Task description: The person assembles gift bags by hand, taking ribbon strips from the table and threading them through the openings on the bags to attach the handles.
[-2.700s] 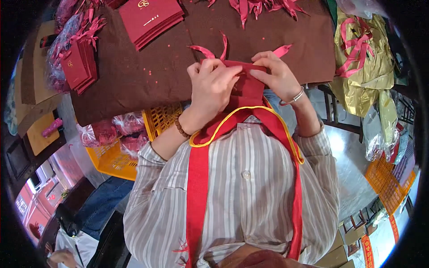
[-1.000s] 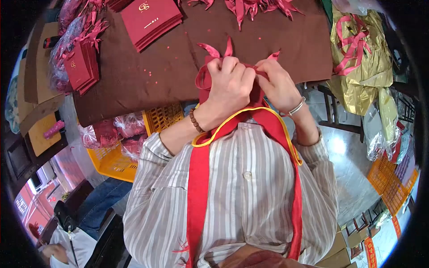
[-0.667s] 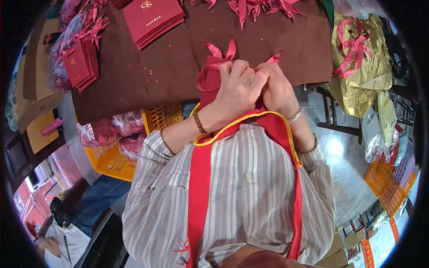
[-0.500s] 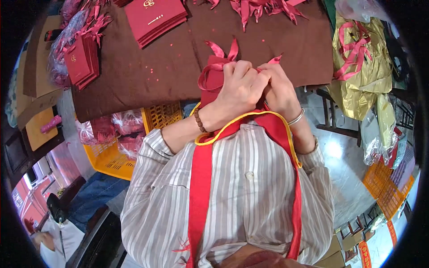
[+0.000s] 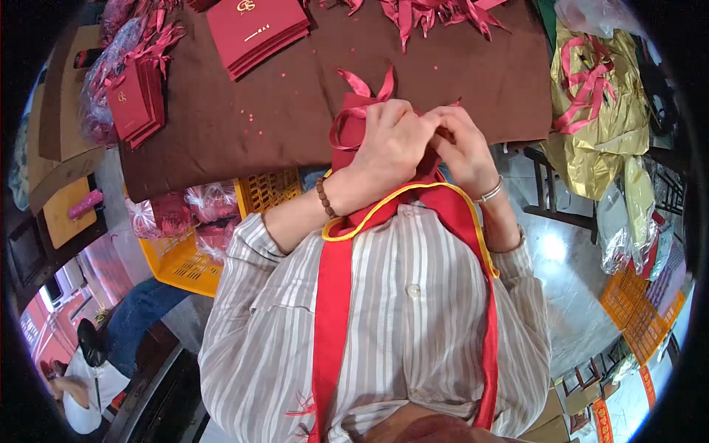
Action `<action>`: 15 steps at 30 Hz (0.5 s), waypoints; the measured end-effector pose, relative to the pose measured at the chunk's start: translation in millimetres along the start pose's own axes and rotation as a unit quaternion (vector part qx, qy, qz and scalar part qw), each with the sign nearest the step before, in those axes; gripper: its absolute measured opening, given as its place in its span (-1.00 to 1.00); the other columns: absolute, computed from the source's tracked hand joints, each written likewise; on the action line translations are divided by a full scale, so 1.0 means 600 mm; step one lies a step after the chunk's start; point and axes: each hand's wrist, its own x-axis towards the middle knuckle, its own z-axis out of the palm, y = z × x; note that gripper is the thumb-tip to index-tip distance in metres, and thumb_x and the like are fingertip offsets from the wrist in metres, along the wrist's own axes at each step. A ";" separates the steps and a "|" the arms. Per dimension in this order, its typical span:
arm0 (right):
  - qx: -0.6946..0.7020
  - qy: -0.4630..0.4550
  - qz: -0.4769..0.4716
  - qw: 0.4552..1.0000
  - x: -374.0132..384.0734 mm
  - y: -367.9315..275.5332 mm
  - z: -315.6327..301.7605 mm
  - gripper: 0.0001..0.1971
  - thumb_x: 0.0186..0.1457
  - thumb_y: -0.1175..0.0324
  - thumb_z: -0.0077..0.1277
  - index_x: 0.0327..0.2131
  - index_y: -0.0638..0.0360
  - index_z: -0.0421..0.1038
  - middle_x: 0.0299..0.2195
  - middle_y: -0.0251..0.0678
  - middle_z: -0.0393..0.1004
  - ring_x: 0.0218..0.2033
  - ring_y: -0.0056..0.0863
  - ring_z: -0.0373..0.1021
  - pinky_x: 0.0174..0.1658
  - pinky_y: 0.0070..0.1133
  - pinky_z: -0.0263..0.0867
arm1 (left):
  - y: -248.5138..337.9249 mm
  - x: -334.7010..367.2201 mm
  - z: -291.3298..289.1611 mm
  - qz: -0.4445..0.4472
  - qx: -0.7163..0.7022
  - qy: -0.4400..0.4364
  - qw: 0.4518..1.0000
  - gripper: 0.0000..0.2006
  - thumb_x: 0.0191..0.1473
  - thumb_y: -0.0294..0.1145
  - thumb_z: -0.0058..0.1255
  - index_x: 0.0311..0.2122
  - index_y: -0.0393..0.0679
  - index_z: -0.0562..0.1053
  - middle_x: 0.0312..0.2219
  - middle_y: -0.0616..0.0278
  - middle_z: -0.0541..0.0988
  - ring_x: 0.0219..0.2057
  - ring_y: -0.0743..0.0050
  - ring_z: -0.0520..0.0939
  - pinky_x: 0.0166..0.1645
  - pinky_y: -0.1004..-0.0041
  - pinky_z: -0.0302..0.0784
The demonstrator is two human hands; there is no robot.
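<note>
Several small red bags (image 5: 135,107) with bows lie at the left of the brown-covered bench (image 5: 221,148); farther right is a stack of larger flat red pieces (image 5: 258,33). Next comes the red bag (image 5: 344,159), in front of the person's chest at the bench's near edge, mostly hidden under the hands. It looks like light, fairly stiff paper that would crease if squeezed hard, so its upper rim seems the safest place to hold. The pink ribbon (image 5: 387,83) standing from its top looks soft, satiny and likely to slip; a fingertip pinch near its root should suit it. The left hand (image 5: 394,140) is curled around the bag's upper part. Beside it, the right hand (image 5: 461,148) has its fingers bent and narrow; I cannot tell what they pinch. Farthest right, pink ribbons (image 5: 587,92) lie over gold sheeting (image 5: 598,159).
</note>
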 end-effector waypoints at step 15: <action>-0.092 0.005 -0.111 0.990 -0.015 -0.022 0.009 -0.79 -0.11 0.55 -0.01 -0.30 0.30 0.36 -0.19 -0.09 0.31 -0.18 -0.24 0.31 -0.14 -0.50 0.28 | -0.023 0.027 -0.075 -0.044 0.021 -0.156 0.987 -0.78 -0.25 -0.27 0.17 -0.42 -0.04 0.47 -0.46 0.38 0.45 -0.27 0.35 0.38 -0.15 0.29 0.08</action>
